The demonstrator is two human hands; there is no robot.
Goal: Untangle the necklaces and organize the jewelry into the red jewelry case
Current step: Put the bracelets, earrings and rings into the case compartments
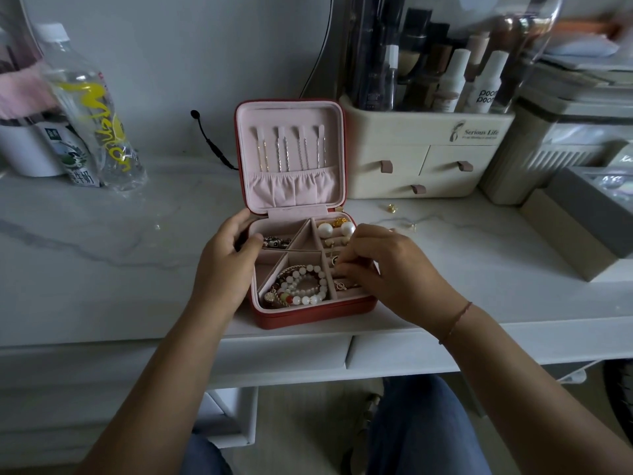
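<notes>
The red jewelry case stands open near the table's front edge, its pink lid upright with several thin chains hanging inside. White bead bracelets fill the front compartment and two pearl earrings sit in the ring rolls at the back right. My left hand grips the case's left wall, thumb inside over a dark beaded piece. My right hand hovers over the right compartments, fingertips pinching a small gold piece. A thin gold necklace and a gold charm lie on the table to the right.
A cream cosmetics organizer with drawers stands right behind the case. Grey boxes crowd the right edge. A clear water bottle and a milk carton stand at the back left. A black cable runs behind the case.
</notes>
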